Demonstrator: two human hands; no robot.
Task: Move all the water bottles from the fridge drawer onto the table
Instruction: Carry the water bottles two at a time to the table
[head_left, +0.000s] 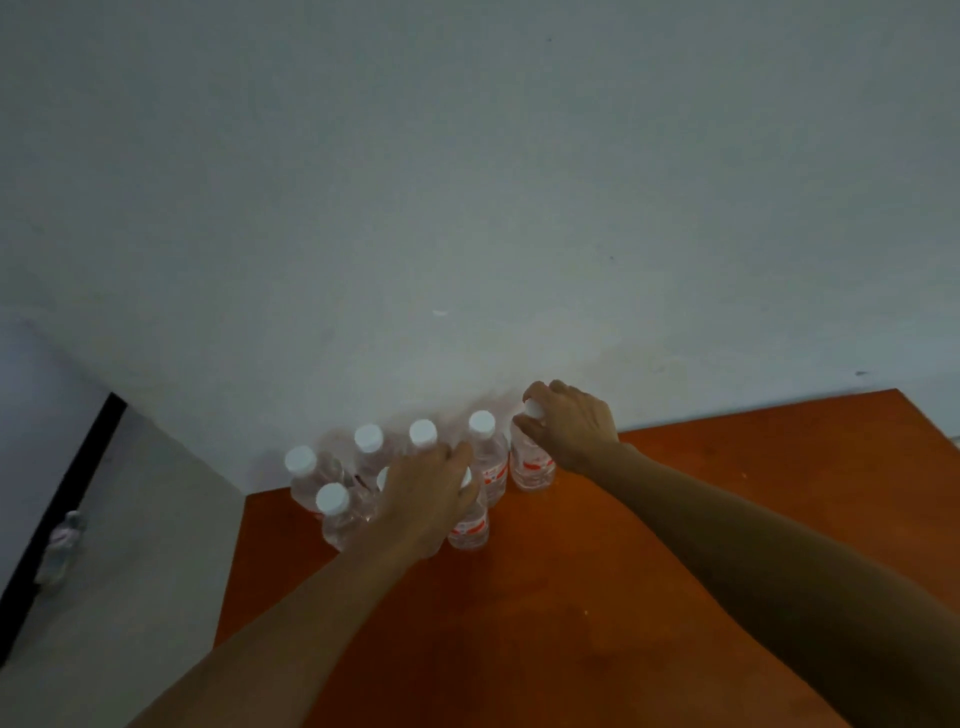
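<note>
Partly hidden under the left hand (426, 493), one bottle (470, 525) shows only its lower body and red label, its cap covered by the curled fingers that grip its top. Another cap (383, 478) peeks out just left of that hand, its bottle mostly hidden. The right hand (569, 428) pinches the cap of a second bottle (530, 465). Between and left of the hands stand five more bottles (480, 457), all upright, caps up, on the far corner of the orange table (597, 597). Dim light blurs the labels.
</note>
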